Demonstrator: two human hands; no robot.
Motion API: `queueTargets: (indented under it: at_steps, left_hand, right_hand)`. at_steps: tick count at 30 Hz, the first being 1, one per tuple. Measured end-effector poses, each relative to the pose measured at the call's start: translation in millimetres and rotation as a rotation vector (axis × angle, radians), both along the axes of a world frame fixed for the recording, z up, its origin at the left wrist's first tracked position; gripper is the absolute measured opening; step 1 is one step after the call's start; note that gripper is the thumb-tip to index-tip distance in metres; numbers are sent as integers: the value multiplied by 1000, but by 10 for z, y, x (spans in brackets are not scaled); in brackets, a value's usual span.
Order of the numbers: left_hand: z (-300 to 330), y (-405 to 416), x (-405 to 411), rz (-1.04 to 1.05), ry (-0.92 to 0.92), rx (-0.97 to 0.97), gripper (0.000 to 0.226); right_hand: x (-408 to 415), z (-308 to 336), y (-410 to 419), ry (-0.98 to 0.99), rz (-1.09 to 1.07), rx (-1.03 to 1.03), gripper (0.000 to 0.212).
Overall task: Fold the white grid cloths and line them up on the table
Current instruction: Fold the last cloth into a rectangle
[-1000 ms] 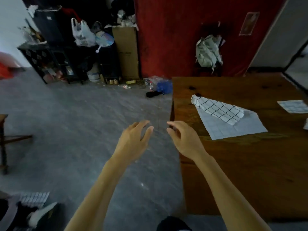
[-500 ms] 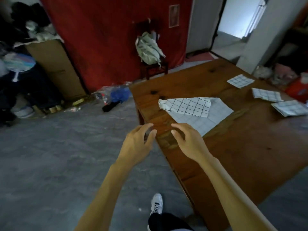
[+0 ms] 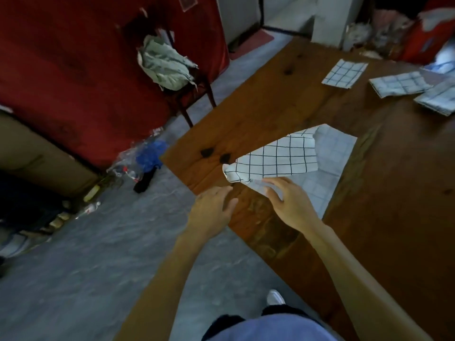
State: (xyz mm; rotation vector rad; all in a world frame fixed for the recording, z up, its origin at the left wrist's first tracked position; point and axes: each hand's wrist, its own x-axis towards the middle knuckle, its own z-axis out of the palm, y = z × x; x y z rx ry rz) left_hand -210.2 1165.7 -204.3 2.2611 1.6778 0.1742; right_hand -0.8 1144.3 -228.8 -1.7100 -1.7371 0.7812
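Left hand (image 3: 211, 212): hovered open, empty, over the wooden table (image 3: 394, 217) edge.
Right hand (image 3: 290, 205): open, fingers spread above the unfolded grid cloth (image 3: 278, 158), near its corner.
Folded cloths (image 3: 344, 73): three lay far right.

The unfolded cloth (image 3: 278, 156) is white with a black grid, its underside paler; three folded cloths (image 3: 344, 73) at two o'clock show bluish grids on white. The tabletop (image 3: 394, 193) is reddish-brown wood, the wall (image 3: 73, 70) at ten o'clock deep red, the floor (image 3: 86, 267) mottled grey
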Motion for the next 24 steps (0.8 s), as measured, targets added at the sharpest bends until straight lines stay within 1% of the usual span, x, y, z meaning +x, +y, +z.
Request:
queueTargets:
  at_steps: [7,10,12,14,18,20,22,24]
  left_hand:
    - [-560,928,-207,-153,44,-80,41]
    - [-832,1319,-371,-233,111,-88,51]
    - [-990,1568,-471,-319,122,-89,57]
    - [-1124,1779,-536,-415,112,-84,58]
    - [-1289,2101,-508,-577,8,-64,48]
    - [-1319,2209,-456,-668,-21,-28,38]
    - [-1309,2279,-412,-709,-51,8,25]
    - [-1298,2331,-370,-715,-128,-1,14]
  right_hand:
    - [-303,-435,310,13,-146,-144,38]
    - [-497,-566,556,19,-228,-213,38]
    - [-674,-626,724,28,-314,-237,37]
    - [-872,-666,873,43,-382,-260,36]
    - [-1150,-708,1101,38,-484,-303,35]
    - [-1189,-726,1170,24,-537,-312,36]
    - [-1214,-737,1193,25,-578,-325,36]
    - [-1240,-730,1197,30,-627,-322,36]
